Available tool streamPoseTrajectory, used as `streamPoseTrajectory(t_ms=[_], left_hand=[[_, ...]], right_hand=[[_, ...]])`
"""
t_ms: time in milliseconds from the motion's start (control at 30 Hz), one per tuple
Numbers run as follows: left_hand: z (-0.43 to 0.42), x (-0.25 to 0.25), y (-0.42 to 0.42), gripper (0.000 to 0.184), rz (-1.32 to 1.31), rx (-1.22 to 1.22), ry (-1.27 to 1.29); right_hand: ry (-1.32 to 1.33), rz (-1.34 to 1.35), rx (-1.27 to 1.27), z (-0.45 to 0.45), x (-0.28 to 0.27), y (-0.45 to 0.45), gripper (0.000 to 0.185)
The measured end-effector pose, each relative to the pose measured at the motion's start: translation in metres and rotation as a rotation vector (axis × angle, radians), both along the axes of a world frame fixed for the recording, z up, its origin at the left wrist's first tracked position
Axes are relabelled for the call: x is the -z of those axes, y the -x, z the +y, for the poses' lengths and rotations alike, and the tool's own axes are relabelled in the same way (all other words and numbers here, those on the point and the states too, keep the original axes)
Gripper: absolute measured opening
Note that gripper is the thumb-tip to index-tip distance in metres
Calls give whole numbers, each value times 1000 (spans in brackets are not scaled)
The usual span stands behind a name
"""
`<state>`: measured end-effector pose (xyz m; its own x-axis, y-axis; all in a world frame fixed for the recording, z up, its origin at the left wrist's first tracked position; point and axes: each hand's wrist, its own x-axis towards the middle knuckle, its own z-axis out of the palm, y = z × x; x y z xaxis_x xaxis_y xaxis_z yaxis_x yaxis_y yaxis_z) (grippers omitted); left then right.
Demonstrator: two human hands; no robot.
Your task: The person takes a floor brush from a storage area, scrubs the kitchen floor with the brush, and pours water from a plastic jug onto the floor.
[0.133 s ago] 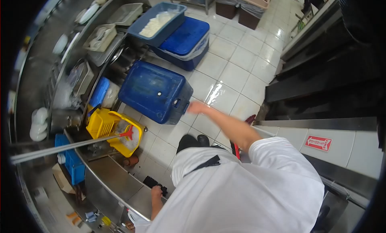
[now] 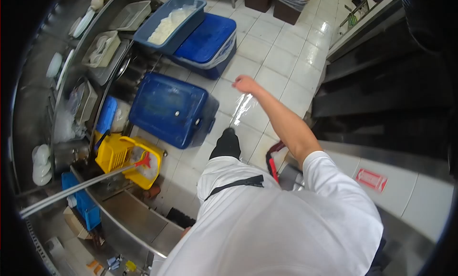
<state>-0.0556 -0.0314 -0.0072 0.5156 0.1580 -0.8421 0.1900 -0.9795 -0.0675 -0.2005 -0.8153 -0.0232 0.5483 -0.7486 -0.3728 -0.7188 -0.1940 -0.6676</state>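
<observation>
This is a commercial-looking kitchen. Well to the left of the right hand (image 2: 244,84), white rounded bowls (image 2: 42,165) sit along grey metal shelving (image 2: 32,92). Nearer the hand, on that side, a blue rectangular plastic tub (image 2: 181,39) holds a white, food-like mass (image 2: 172,25). Glossy white square floor tiles (image 2: 276,61) spread beneath it; brown lined bins (image 2: 287,13) stand beyond.

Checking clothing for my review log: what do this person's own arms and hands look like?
The right hand is bare, with no glove or watch showing. The right arm is bare up to a short, plain white sleeve. Only a sliver of the left hand or arm shows, too little to describe.
</observation>
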Motion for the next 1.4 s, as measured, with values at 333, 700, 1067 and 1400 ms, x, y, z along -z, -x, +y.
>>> streamPoseTrajectory(t_ms=[333, 700, 1067, 1400], left_hand=[[-491, 131, -122, 25, -147, -210, 615], [-1168, -56, -150, 36, -114, 299, 1206], [-1209, 9, -140, 24, 25, -477, 738], [-1533, 59, -347, 24, -4, -521, 1084]], right_hand=[[127, 216, 343, -258, 50, 190, 46], [-776, 110, 774, -384, 226, 500, 16], [69, -5, -40, -922, 60, -40, 41], [181, 305, -554, -1147, 67, -234, 38]])
